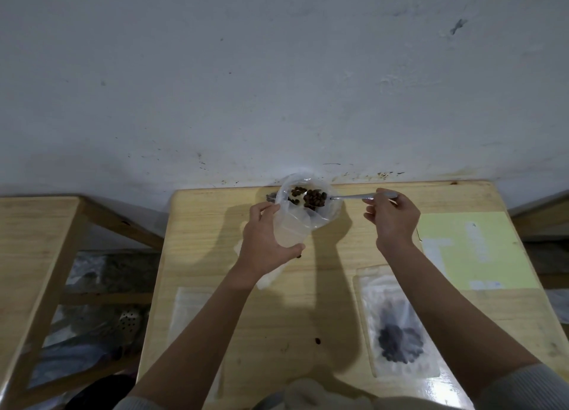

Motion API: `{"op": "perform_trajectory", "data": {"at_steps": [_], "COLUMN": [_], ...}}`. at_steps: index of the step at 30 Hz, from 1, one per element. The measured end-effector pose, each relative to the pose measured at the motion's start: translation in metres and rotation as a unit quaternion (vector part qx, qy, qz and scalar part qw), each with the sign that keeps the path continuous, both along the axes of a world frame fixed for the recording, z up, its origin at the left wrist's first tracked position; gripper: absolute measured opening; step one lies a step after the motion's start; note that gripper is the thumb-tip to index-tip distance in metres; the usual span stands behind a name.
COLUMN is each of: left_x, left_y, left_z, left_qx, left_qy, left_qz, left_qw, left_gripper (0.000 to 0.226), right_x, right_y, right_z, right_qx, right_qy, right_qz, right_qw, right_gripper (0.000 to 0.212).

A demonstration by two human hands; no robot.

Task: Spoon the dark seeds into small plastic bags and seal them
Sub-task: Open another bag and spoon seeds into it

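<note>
My left hand (264, 240) grips a small clear plastic bag (292, 228) and holds it up with its mouth open. My right hand (391, 215) pinches the handle of a metal spoon (351, 197). The spoon's bowl carries a heap of dark seeds (314, 198) at the bag's mouth. More dark seeds (298, 191) lie behind it in a larger clear bag (331, 212) at the table's far edge. A filled, flat bag of seeds (398, 320) lies on the table under my right forearm.
The wooden table (308, 302) stands against a grey wall. A pale yellow sheet (471, 249) lies at the right. Empty flat bags (187, 311) lie at the left. Single loose seeds (317, 341) are on the tabletop. Another wooden table (34, 240) stands left, with clutter beneath.
</note>
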State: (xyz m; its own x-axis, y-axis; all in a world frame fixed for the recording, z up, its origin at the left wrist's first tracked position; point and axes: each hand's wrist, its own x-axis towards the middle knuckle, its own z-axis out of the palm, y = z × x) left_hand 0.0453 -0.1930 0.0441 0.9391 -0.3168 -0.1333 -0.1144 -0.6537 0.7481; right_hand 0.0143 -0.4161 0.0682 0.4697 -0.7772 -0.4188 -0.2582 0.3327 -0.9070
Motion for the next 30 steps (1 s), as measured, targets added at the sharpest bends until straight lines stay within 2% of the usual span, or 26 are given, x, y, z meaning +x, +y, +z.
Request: {"op": "perform_trajectory", "data": {"at_steps": [6, 11, 15, 19, 22, 25, 30], "left_x": [0.0, 0.002, 0.001, -0.003, -0.004, -0.001, 0.006], "left_y": [-0.006, -0.008, -0.004, 0.004, 0.007, 0.007, 0.005], "left_z": [0.006, 0.01, 0.007, 0.001, -0.001, -0.001, -0.002], "left_qx": [0.021, -0.004, 0.001, 0.016, 0.02, 0.018, 0.016], "left_qy": [-0.011, -0.005, -0.012, 0.0, 0.016, 0.033, 0.053], "left_qz": [0.021, 0.024, 0.033, 0.035, 0.016, 0.005, -0.008], "left_qw": [1.0, 1.0, 0.999, 0.999, 1.0, 0.999, 0.998], "left_gripper": [0.1, 0.092, 0.091, 0.093, 0.099, 0.101, 0.096], "right_x": [-0.013, -0.022, -0.016, -0.007, -0.002, 0.006, 0.024], "right_y": [0.014, 0.033, 0.029, 0.019, 0.025, 0.036, 0.049], "right_z": [0.03, 0.036, 0.035, 0.014, -0.006, -0.023, -0.042], "right_qx": [-0.059, -0.195, -0.211, -0.218, -0.242, -0.263, -0.268], "right_qy": [-0.072, -0.128, -0.15, -0.113, -0.079, -0.064, -0.014], "right_qz": [0.085, 0.221, 0.166, 0.094, 0.094, 0.097, 0.099], "right_qw": [0.992, 0.947, 0.952, 0.965, 0.963, 0.958, 0.958], "right_gripper": [0.012, 0.019, 0.019, 0.022, 0.021, 0.009, 0.005]}}
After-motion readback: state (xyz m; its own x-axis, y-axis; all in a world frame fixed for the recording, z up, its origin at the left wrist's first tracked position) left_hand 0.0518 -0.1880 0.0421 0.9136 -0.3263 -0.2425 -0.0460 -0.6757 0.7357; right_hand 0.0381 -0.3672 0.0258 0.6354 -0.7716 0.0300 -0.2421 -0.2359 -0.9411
